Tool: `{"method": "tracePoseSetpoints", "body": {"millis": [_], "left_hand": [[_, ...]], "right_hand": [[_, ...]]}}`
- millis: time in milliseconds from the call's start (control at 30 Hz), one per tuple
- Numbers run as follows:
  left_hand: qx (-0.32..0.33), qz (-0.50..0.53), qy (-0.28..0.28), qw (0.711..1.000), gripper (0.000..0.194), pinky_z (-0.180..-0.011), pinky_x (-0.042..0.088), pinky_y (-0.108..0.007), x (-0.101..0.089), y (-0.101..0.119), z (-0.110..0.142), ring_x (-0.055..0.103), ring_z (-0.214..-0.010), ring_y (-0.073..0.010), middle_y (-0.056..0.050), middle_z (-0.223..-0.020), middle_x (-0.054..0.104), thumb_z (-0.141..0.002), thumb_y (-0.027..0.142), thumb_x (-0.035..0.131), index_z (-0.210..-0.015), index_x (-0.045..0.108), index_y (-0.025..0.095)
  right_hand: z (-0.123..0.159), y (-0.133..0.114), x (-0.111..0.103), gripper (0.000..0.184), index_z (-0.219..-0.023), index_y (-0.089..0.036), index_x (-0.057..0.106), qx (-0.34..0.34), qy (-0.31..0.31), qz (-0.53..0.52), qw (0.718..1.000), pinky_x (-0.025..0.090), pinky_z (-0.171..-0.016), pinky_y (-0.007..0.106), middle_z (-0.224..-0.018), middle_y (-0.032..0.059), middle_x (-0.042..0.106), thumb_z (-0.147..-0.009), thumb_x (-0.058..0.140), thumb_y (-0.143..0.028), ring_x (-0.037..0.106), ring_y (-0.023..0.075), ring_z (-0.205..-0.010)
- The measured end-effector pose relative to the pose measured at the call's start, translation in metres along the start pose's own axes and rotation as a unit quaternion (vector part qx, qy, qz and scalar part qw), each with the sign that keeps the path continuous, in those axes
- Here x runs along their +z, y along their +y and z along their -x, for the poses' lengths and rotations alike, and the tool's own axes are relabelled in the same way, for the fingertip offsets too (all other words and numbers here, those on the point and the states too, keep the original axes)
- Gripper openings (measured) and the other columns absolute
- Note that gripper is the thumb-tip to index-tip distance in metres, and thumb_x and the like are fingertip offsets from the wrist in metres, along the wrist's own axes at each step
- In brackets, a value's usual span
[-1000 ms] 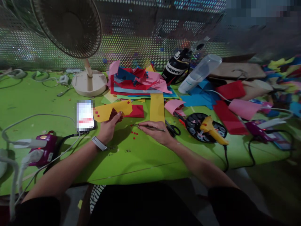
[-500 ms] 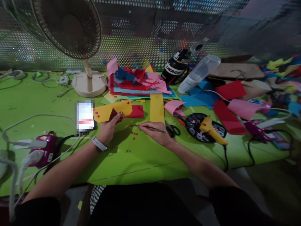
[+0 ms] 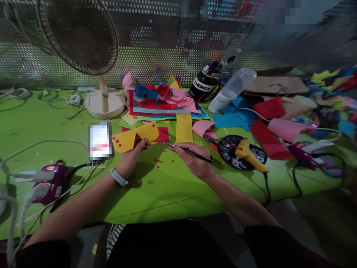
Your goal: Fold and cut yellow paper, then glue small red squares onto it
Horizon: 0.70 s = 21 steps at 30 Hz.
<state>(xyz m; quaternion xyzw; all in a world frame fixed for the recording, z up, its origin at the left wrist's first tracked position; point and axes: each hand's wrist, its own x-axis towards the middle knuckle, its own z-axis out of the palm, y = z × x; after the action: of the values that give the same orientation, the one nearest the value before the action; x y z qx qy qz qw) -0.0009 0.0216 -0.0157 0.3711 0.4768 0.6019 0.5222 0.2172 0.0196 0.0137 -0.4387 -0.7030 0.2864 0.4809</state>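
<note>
My left hand (image 3: pixel 135 153) is closed on a folded yellow paper piece (image 3: pixel 125 140), lifted over the green table. Small red squares dot both ends of it. A slim pair of tweezers (image 3: pixel 192 152), metal at the tip and dark at the rear, is pinched in my right hand (image 3: pixel 196 160). Its tip points left, just short of the yellow paper; whether it grips a square is too small to tell. Below, several loose red paper squares (image 3: pixel 158 166) lie on the table between my hands. Behind them rest a red paper sheet (image 3: pixel 163 134) and a yellow paper strip (image 3: pixel 184 128).
A lit phone (image 3: pixel 100 141) lies left, near a purple power socket (image 3: pixel 51 182) with cables. At the back stand a fan (image 3: pixel 104 104), a paper stack (image 3: pixel 164 108), a black bottle (image 3: pixel 205 82) and a clear bottle (image 3: pixel 232 89). A yellow glue gun (image 3: pixel 252 154) rests on a round black tray (image 3: pixel 227 149).
My right hand has lifted the tweezers up and right, off the loose squares, and its rear end has swung down. One red square now lies apart to the right. The scissors are now hidden.
</note>
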Motion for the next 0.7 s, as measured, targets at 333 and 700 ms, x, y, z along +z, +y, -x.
{"method": "tracePoseSetpoints", "body": {"millis": [333, 700], "left_hand": [[0.002, -0.076, -0.065, 0.995, 0.032, -0.087, 0.058, -0.041, 0.005, 0.006, 0.011, 0.070, -0.091, -0.0223, -0.008, -0.097, 0.073, -0.082, 0.041, 0.072, -0.102, 0.067, 0.017], [0.007, -0.075, -0.076, 0.994, 0.031, -0.082, 0.058, -0.038, 0.007, 0.009, 0.012, 0.071, -0.086, -0.0222, -0.008, -0.094, 0.073, -0.080, 0.041, 0.074, -0.097, 0.067, 0.016]], "right_hand": [[-0.004, -0.011, -0.004, 0.016, -0.090, -0.024, 0.078, -0.053, 0.076, 0.049, 0.995, 0.058, -0.060, 0.025, -0.080, 0.0009, 0.078, -0.087, 0.065, -0.033, 0.073, 0.0164, -0.066], [-0.004, -0.009, -0.005, 0.016, -0.094, -0.025, 0.078, -0.096, 0.054, 0.092, 0.990, 0.062, -0.068, 0.029, -0.089, 0.0004, 0.078, -0.089, 0.063, -0.027, 0.075, 0.0186, -0.073]]}}
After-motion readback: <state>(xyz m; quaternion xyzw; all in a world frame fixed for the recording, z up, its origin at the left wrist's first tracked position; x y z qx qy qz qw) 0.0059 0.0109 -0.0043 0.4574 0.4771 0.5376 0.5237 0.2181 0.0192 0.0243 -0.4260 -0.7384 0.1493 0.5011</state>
